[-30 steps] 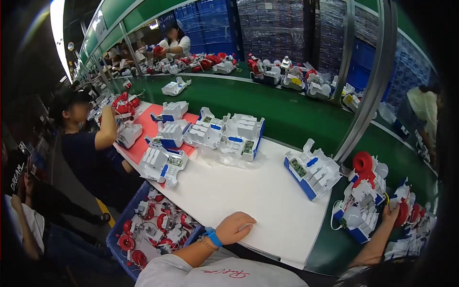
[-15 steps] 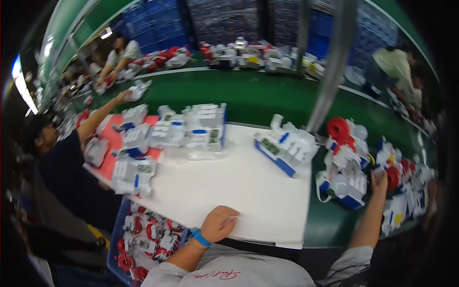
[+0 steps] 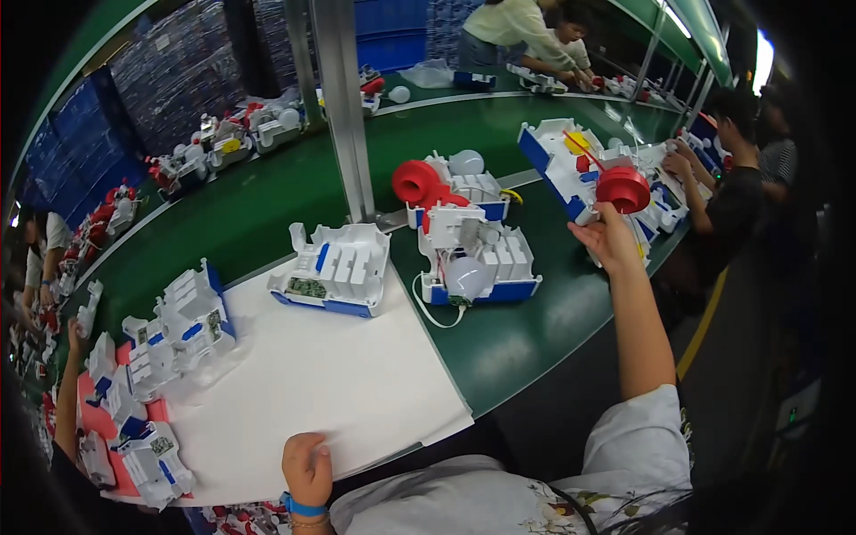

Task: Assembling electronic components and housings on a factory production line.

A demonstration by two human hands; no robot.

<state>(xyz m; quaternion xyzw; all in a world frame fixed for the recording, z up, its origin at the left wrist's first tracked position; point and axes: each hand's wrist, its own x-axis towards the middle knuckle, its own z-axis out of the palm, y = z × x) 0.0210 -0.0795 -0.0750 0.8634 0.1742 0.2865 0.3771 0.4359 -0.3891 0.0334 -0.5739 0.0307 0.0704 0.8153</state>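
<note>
My right hand (image 3: 612,239) reaches out to the right and grips the near edge of an open white-and-blue plastic housing (image 3: 555,160). This housing is lifted and tilted, with a red round part (image 3: 622,189), thin red wires and a yellow piece in it. My left hand (image 3: 308,469) rests by the near edge of a white sheet (image 3: 303,383); its fingers are loosely curled, thumb apart, with nothing seen in them. On the sheet's far right corner lies another white-and-blue housing (image 3: 334,272) with a green circuit board. Two housings with bulbs (image 3: 481,276) stand right of the sheet.
A metal post (image 3: 343,116) rises behind the sheet from the green bench (image 3: 535,330). More housings (image 3: 192,312) sit on the left, some on a red sheet (image 3: 94,410). Co-workers handle parts at far left, at the back and at right.
The view has swung to the right. My right hand has taken hold of a housing among those on the right and raised it. My left hand stays by the sheet's near edge.
</note>
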